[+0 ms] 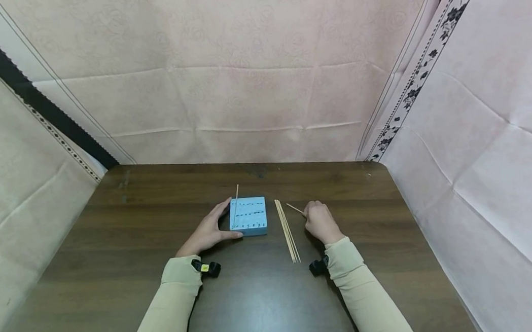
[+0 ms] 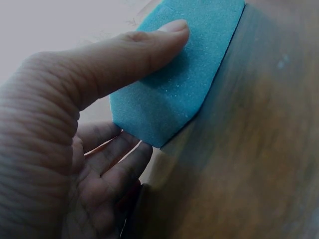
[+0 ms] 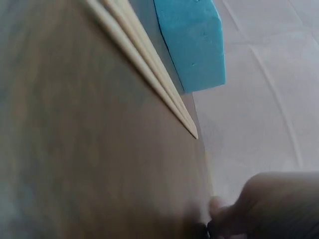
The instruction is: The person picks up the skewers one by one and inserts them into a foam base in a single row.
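My left hand (image 1: pixel 211 230) holds a light blue foam block (image 1: pixel 251 218) by its left side. In the left wrist view its thumb (image 2: pixel 144 52) presses the near face, and the other fingers (image 2: pixel 127 167) touch the block's edge. Rows of dark marks cross the top of the block. One thin wooden skewer (image 1: pixel 237 191) stands up at the block's far left part. To the right, my right hand (image 1: pixel 322 222) pinches another skewer (image 1: pixel 294 208), which points left and away over the table. The right wrist view shows that hand (image 3: pixel 269 204) only in part and blurred.
Several loose skewers (image 1: pixel 286 228) lie side by side on the brown wooden table (image 1: pixel 256 303), between the block and my right hand. Pale cloth (image 1: pixel 243 96) hangs behind the table's far edge and along both sides.
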Tool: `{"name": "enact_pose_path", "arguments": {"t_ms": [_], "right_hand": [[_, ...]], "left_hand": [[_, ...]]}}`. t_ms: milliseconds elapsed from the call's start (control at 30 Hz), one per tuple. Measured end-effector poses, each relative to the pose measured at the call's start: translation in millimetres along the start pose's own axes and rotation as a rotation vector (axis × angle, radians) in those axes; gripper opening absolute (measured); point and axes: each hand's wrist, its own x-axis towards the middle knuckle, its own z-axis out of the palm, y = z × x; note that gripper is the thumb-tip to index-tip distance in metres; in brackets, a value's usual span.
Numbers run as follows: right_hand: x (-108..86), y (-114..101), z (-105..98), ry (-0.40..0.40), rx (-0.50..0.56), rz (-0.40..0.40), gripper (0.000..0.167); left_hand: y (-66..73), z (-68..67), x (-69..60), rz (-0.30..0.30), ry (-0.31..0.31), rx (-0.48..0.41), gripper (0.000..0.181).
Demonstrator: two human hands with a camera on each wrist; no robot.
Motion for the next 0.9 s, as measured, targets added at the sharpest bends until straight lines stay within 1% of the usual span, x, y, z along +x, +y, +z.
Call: {"name": "enact_pose_path", "arguments": {"t_ms": [133,400,667,900], "right_hand": [[1.9,-2,-4,0.051,0.069,0.036,0.004],[6.0,-5,-14,0.112,0.125,-0.012,0.005],[10.6,-16,-27,0.164,0.261,-0.018,0.005],[19.3,-37,-45,0.227,0.426,-0.032,0.008]], "left_hand": [[0.8,-0.5,-0.3,-0.004,-0.003,-0.004,0.121],[0.0,-0.2,1.3,-0.002,-0.001,0.003,0.122],[-2.3,1.1,0.6,0.012,0.012,-0.005,0.122],[-2.5,1.1,-0.1,0.024,0.026,0.01,0.122]]}}
